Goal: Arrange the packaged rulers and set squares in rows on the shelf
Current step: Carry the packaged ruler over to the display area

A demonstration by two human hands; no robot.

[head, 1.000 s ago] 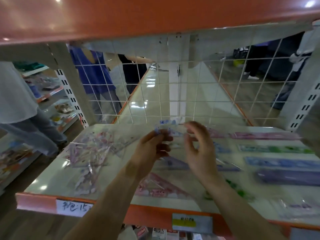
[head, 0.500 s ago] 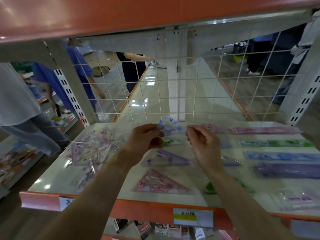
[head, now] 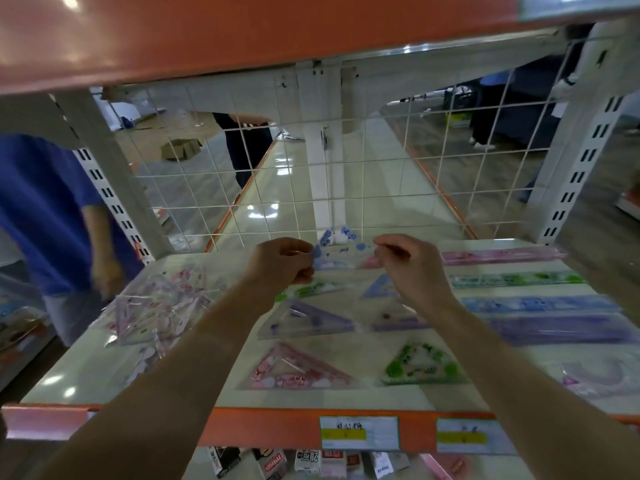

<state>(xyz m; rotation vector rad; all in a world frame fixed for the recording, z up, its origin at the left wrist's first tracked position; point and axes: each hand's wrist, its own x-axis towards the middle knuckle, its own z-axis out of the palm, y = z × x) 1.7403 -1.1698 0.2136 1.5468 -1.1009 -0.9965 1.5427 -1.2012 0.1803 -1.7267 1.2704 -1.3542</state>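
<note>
My left hand (head: 282,263) and my right hand (head: 412,268) each pinch one end of a clear packet with a blue-printed piece (head: 341,251), held just above the back of the white shelf (head: 86,372). Below the hands lie packaged set squares in rows: a green one (head: 317,289), a blue one (head: 379,287), two purple ones (head: 311,318) (head: 394,320), a pink one (head: 298,368) and a green one (head: 422,365). Packaged rulers lie to the right: pink (head: 502,254), green (head: 516,279), blue (head: 540,304) and purple (head: 561,329).
A loose heap of clear packets (head: 156,306) lies on the shelf's left. A white wire grid (head: 381,161) closes the back. An orange shelf (head: 207,29) hangs overhead. A purple packet (head: 588,379) sits front right. A person in blue (head: 45,216) stands at the left.
Both hands carried the blue packet toward the back of the shelf and moved apart, each now at one end of it. The person in blue stepped closer on the left.
</note>
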